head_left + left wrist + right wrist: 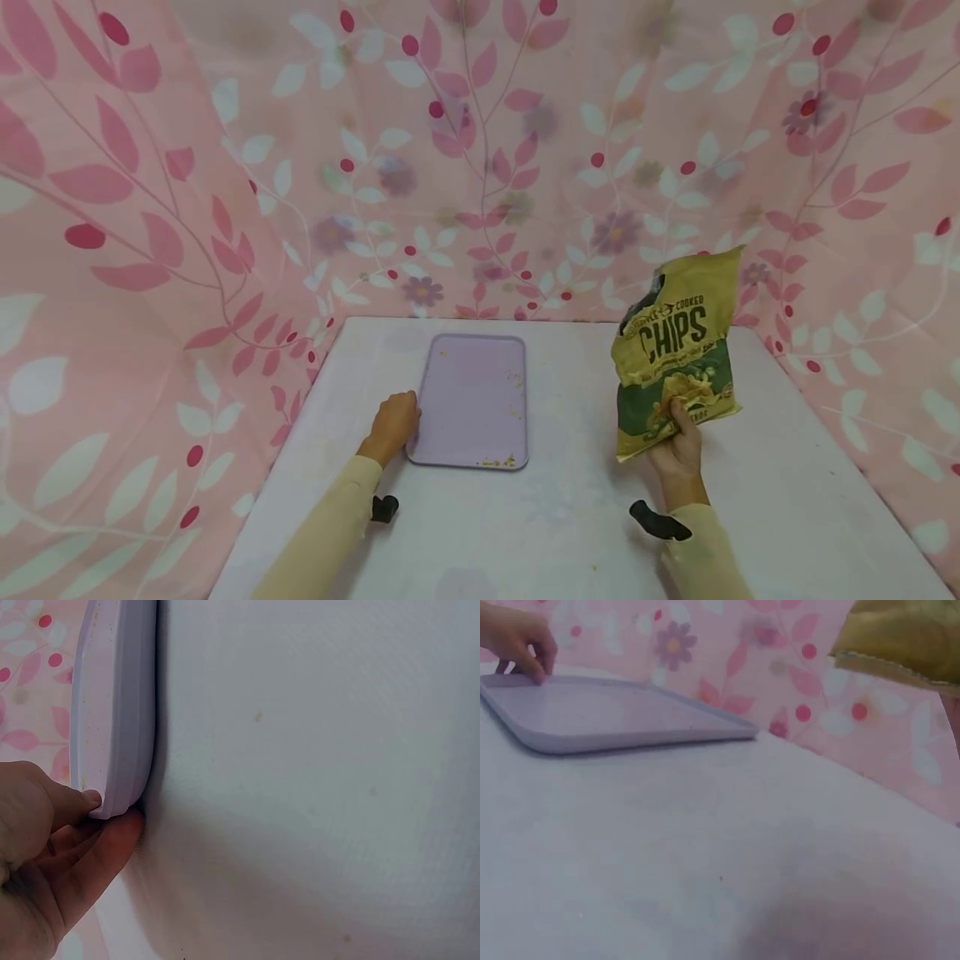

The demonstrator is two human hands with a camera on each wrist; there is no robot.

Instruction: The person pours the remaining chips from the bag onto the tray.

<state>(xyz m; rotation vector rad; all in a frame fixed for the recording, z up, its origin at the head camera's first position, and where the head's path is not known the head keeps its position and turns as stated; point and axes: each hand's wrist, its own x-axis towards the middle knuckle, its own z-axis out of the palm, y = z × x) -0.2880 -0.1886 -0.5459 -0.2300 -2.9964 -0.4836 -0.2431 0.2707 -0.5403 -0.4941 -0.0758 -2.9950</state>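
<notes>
My right hand (678, 446) pinches the chips bag (678, 354) at its bottom corner, upright above the table (570, 525); it seems light, crinkly, crushable. Farther off, my left hand (392, 425) grips the stiff tray's (472, 400) near-left edge.

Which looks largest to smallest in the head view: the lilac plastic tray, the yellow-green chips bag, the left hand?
1. Lilac plastic tray and yellow-green chips bag: they look alike in size, and the raised bag may sit nearer the camera.
2. Left hand: clearly smallest.
</notes>
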